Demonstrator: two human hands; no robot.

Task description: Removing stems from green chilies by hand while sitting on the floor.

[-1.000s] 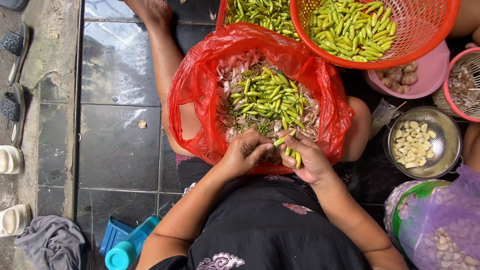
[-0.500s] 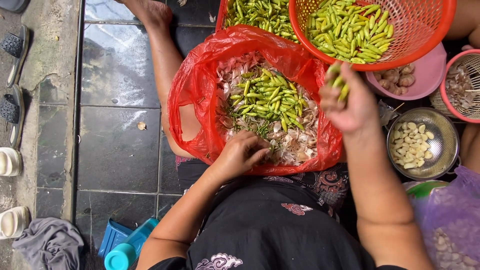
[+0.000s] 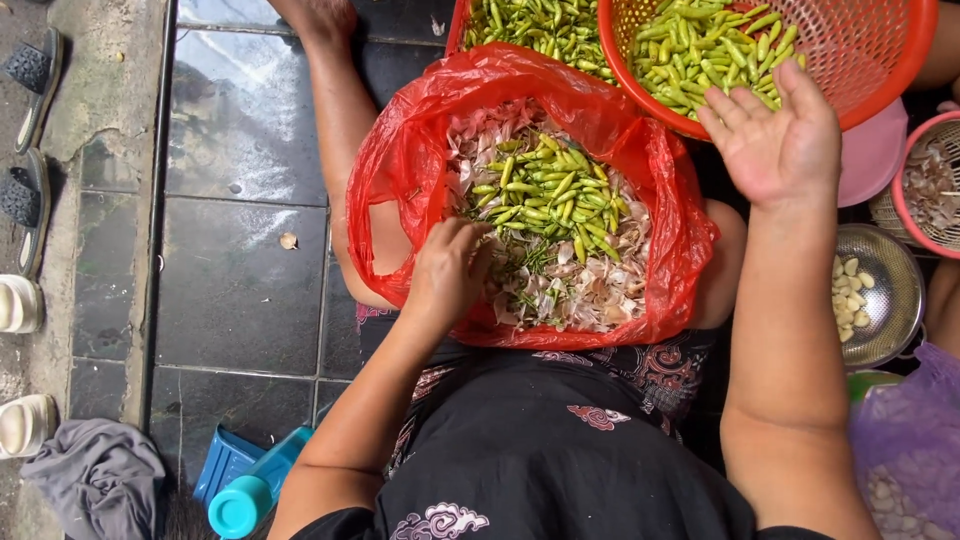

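Green chillies [image 3: 545, 190] lie heaped on papery skins inside a red plastic bag [image 3: 400, 180] on the lap. The left hand [image 3: 448, 272] curls into them; whether it grips any is unclear. The right hand [image 3: 775, 140] hovers open and empty at the orange basket [image 3: 880, 60], far right. Dark floor tiles [image 3: 235, 290] lie left.

The red bag [image 3: 400, 170] is thin glossy plastic, the orange basket [image 3: 860, 60] is plastic mesh, and the bowl [image 3: 890, 290] is shiny metal.
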